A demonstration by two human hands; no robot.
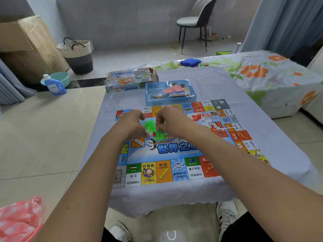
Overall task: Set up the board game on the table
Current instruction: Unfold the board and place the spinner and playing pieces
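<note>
A colourful game board (181,151) lies open on the table with the pale blue cloth (218,81). Over its middle, my left hand (132,124) and my right hand (170,119) both pinch a small clear bag of green plastic pieces (150,126), with a red piece (154,134) at its lower edge. Behind the board stands the blue plastic box tray (170,98) holding red-backed cards (173,89), paper money and small coloured tokens. The box lid (129,81) lies at the table's far left.
A crumpled clear wrapper (114,100) lies left of the tray. A second table with a floral cloth (262,74) stands to the right. On the floor to the left are a detergent bottle (55,85), a basin, a woven basket (78,55) and a cardboard box.
</note>
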